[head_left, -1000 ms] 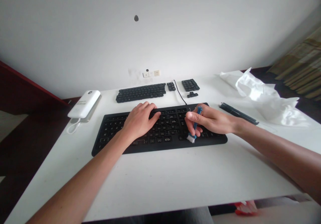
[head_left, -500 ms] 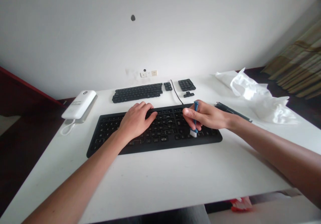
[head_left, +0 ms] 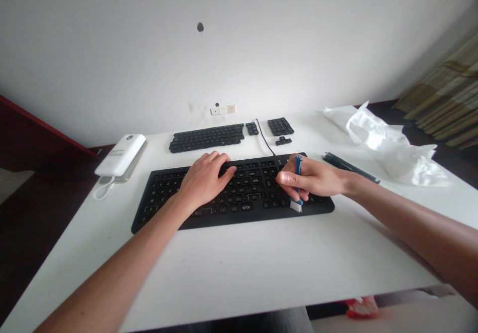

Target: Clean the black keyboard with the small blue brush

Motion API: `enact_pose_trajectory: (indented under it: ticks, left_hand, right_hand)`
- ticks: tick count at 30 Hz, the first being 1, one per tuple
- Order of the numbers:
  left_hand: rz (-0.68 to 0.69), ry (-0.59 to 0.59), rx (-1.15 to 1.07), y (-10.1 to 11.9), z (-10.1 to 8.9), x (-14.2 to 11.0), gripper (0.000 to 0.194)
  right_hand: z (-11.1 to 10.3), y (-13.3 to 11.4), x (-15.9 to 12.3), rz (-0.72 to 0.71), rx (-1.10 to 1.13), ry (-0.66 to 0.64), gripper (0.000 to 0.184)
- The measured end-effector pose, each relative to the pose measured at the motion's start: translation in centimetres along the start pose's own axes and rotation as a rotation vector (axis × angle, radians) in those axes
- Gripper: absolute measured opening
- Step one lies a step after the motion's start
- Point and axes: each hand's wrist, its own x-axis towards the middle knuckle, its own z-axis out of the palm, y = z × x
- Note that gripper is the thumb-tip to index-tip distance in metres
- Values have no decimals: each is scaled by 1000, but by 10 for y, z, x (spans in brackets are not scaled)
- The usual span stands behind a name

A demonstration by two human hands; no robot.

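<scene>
A black keyboard [head_left: 168,193] lies across the middle of the white table [head_left: 261,268]. My left hand [head_left: 205,178] rests flat on its centre keys, fingers stretched out and pressing down. My right hand [head_left: 311,177] is closed round a small blue brush [head_left: 298,181] with white bristles. The bristles touch the keys near the keyboard's right front edge. The brush handle sticks up between my fingers.
Rows of loose black keycaps [head_left: 207,138] and smaller keycap groups [head_left: 280,126] lie behind the keyboard, with its black cable [head_left: 266,141] between them. A white device [head_left: 120,155] with a cord sits far left. Crumpled white plastic [head_left: 388,141] and a black strip [head_left: 349,167] lie at right.
The brush has swept over the right part of the keyboard, its bristles now a little further right and nearer the front edge. My left hand has stayed on the keys.
</scene>
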Motion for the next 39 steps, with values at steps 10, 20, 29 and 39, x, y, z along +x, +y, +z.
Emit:
enact_pose_trajectory:
  ticks: [10, 20, 29, 39]
  left_hand:
    - [0, 11, -7, 1, 0, 0, 29]
    - [1, 9, -14, 1, -1, 0, 29]
    - [3, 6, -12, 0, 0, 0, 29]
    - [7, 19, 0, 0, 0, -1, 29]
  right_hand:
    - [-5, 2, 6, 22, -99, 458, 68]
    - [-6, 4, 5, 53, -112, 424, 71]
    - [-11, 9, 7, 62, -129, 465, 70]
    - [-8, 1, 4, 27, -218, 419, 60]
